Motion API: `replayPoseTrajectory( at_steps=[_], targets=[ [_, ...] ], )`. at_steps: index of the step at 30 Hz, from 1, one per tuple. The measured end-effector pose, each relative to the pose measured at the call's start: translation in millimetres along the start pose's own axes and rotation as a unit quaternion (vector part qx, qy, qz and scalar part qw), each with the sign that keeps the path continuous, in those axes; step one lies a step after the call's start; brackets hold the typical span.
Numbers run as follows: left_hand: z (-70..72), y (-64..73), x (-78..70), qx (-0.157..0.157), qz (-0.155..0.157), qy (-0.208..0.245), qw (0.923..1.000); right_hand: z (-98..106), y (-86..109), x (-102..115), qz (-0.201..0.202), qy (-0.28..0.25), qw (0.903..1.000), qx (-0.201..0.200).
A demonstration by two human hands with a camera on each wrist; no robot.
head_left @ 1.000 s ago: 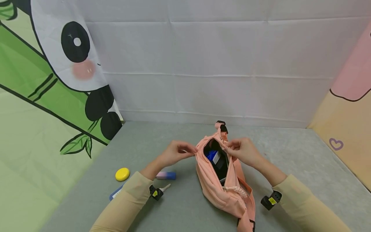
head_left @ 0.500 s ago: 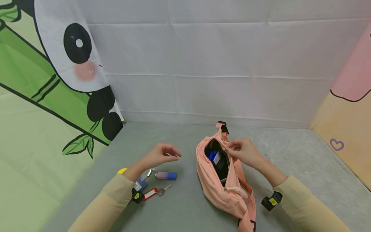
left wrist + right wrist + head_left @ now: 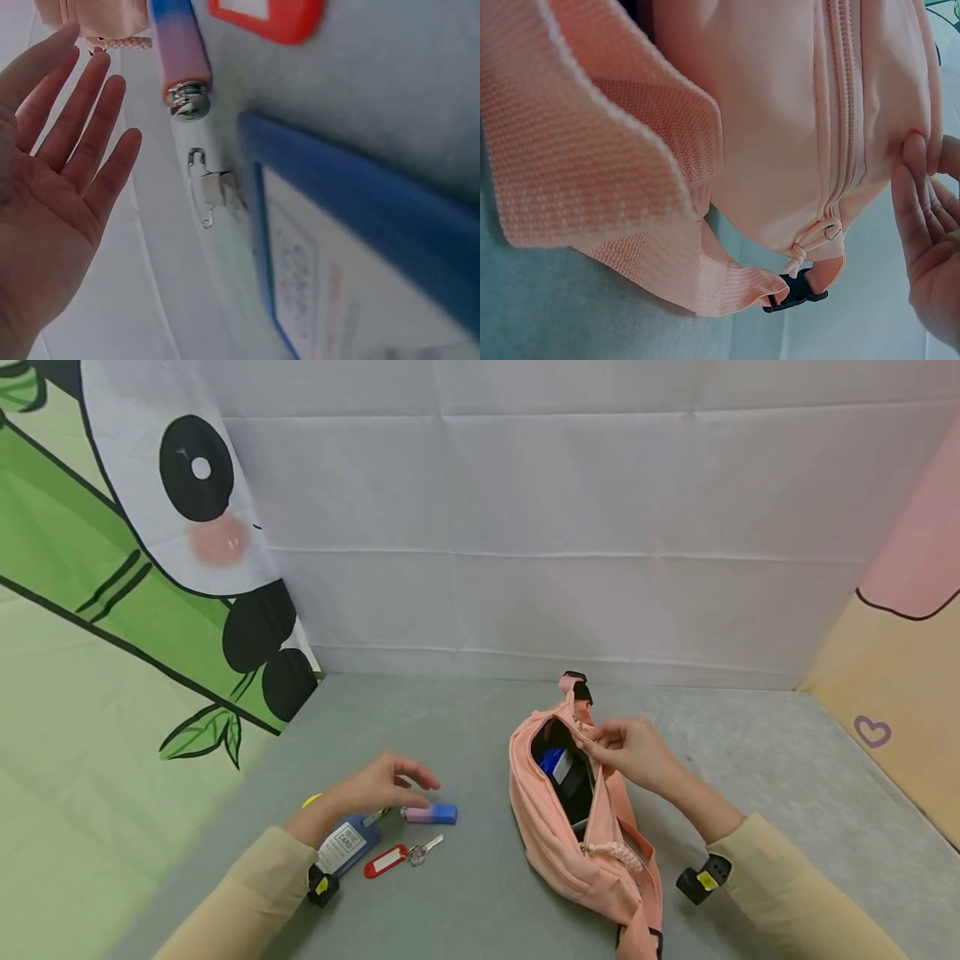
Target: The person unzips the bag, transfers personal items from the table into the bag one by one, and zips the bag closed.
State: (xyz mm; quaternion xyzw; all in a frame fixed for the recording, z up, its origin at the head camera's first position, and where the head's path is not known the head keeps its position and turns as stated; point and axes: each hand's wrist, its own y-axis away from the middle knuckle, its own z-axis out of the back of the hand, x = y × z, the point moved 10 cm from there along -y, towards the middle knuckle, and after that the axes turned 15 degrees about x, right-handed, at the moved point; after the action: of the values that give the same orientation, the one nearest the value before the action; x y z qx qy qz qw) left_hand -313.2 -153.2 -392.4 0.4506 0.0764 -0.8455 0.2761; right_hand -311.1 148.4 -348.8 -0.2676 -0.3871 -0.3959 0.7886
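In the head view, a pink waist bag [image 3: 542,835] lies with its main pocket unzipped. Inside it are a blue item [image 3: 553,762] and something black, only partly visible. My right hand [image 3: 633,750] pinches the right edge of the bag's opening; the right wrist view shows fingers [image 3: 915,161] gripping the fabric. Over the table, my left hand [image 3: 378,789] holds nothing, its fingers spread and relaxed in the left wrist view. Just below its fingertips lies a small pink-and-blue tube [image 3: 435,814] with a silver ball end. Under the wrist is a blue card holder [image 3: 349,845] with a metal clip.
A key [image 3: 425,849] with a red tag [image 3: 386,861] lies in front of the tube. Part of a yellow round object [image 3: 311,799] shows behind my left wrist. The bag's strap with a black buckle [image 3: 799,291] trails beside it. A pale cloth wall stands behind the table.
My left hand has let go of the bag's left edge and moved left and down toward the tube, uncovering the card holder and key tag. My right hand stays on the bag.
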Motion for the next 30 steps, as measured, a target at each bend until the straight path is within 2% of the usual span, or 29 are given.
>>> replayPoseTrajectory(
  at_steps=[8, 12, 21, 30],
  targets=[
    [-15.2, -5.4, 18.7, 0.042, 0.013, -0.005, 0.9990, 0, -0.9, 1, 0.006, 0.010, 0.9999, 0.002],
    [-19.9, -8.7, 22.3, 0.057, 0.019, -0.016, 0.9981, -1, -1.2, -1, 0.003, 0.006, 1.0000, 0.004],
    [-21.6, -8.6, 28.2, 0.062, 0.056, -0.034, 0.9959, -1, -0.6, 1, 0.012, 0.009, 0.9999, 0.004],
    [-20.0, -7.5, 25.9, 0.059, 0.062, -0.045, 0.9953, -1, -1.3, -1, 0.008, 0.013, 0.9999, 0.002]
  ],
)
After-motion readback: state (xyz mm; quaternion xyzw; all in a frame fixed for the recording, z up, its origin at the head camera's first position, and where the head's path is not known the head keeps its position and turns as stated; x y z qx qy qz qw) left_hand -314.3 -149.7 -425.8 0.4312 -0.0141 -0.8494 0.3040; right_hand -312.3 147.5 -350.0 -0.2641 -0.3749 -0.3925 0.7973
